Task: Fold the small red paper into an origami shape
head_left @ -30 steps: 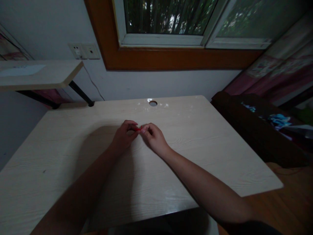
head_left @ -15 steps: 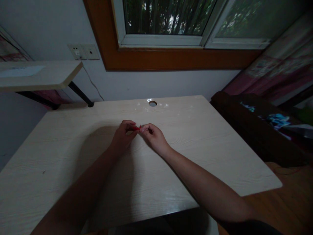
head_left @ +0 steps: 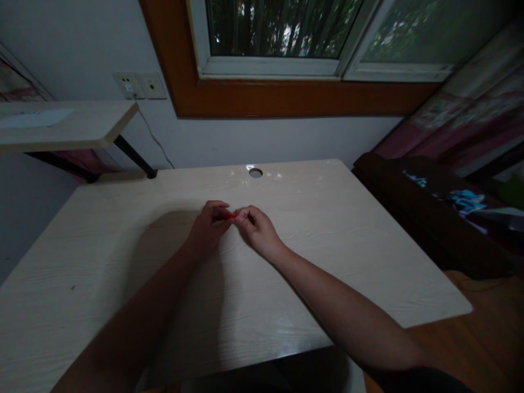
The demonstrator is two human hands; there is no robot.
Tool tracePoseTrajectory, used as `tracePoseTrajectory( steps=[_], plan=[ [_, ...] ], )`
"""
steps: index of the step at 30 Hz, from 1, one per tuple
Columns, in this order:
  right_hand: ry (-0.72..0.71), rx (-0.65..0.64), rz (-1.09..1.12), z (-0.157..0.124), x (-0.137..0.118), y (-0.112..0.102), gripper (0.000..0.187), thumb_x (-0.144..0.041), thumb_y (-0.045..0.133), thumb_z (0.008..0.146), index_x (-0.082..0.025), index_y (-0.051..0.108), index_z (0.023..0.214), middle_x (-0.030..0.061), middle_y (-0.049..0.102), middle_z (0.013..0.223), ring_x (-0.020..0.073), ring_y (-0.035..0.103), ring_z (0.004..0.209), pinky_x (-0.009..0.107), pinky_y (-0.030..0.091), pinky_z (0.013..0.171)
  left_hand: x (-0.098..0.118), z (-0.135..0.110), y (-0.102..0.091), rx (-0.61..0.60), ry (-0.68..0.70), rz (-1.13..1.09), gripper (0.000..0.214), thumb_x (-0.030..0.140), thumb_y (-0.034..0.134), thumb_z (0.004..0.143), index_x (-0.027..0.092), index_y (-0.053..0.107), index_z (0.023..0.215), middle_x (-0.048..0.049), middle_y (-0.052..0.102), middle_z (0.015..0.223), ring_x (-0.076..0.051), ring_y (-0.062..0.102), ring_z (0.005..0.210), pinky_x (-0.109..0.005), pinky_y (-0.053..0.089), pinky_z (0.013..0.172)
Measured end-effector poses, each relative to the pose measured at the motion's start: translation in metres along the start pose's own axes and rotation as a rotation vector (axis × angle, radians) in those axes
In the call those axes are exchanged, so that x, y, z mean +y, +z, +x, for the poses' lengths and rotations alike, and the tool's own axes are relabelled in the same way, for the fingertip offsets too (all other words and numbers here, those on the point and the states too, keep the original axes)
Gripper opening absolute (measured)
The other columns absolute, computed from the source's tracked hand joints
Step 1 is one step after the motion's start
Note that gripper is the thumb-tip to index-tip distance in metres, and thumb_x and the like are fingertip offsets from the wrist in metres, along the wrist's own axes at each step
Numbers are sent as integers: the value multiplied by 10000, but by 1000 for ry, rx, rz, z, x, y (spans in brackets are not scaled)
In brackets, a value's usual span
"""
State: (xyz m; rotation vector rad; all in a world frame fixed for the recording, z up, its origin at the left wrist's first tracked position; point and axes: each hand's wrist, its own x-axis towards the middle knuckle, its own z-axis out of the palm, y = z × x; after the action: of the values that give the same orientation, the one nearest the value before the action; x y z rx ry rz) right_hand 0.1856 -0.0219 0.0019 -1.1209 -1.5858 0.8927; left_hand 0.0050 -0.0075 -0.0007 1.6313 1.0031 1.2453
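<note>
A small red piece (head_left: 230, 215), thin and slightly pointed at its right end, is held between my two hands above the middle of the desk (head_left: 335, 234). My left hand (head_left: 210, 224) pinches its left part between thumb and fingers. At the right end, the fingertips of my right hand (head_left: 256, 226) are closed on it. Fingers cover much of the piece, so its exact kind cannot be made out. A tiny red tip sticks up between the two hands.
A round cable hole (head_left: 256, 173) lies near the desk's back edge. At the left stands a raised shelf (head_left: 69, 125) on black legs (head_left: 135, 156). A white cord (head_left: 153, 136) hangs from the wall socket (head_left: 130, 86). Right of the desk is a dark brown piece of furniture (head_left: 409, 213) with blue items on it.
Both hands have shifted very slightly to the right with the red piece. The grip of each looks the same.
</note>
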Motion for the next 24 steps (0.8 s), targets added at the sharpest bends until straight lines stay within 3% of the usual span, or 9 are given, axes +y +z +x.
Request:
tracePoseTrajectory(
  steps=[5, 11, 18, 24],
  plan=[
    [-174, -38, -193, 1, -10, -8, 89, -224, 559, 940, -213, 579, 854, 33, 595, 852, 185, 565, 830, 309, 450, 776, 5, -1, -1, -12, 5, 40, 356, 317, 755, 825, 220, 579, 1118, -40, 670, 985, -165, 683, 901, -326, 563, 838],
    [-266, -146, -355, 0, -16, -14, 88, -223, 495, 983, -219, 572, 942, 62, 585, 931, 205, 570, 888, 328, 471, 798, 16, 1, -2, -71, 48, 178, 201, 381, 721, 845, 196, 652, 885, -31, 674, 868, -161, 663, 794, -295, 561, 760],
    [-267, -117, -364, -1, -17, -13, 108, -255, 511, 991, -225, 604, 944, 59, 594, 935, 202, 577, 882, 321, 469, 786, 18, 3, -4, -44, 76, 248, 152, 350, 694, 865, 203, 674, 831, -19, 679, 821, -147, 643, 747, -269, 541, 733],
    [-203, -49, -261, -1, -16, -8, 76, -302, 637, 935, -230, 663, 937, 26, 619, 859, 177, 589, 805, 302, 462, 743, 17, 2, -7, 7, 40, 239, 144, 347, 694, 860, 204, 692, 849, -20, 700, 819, -157, 644, 761, -276, 520, 738]
  ],
)
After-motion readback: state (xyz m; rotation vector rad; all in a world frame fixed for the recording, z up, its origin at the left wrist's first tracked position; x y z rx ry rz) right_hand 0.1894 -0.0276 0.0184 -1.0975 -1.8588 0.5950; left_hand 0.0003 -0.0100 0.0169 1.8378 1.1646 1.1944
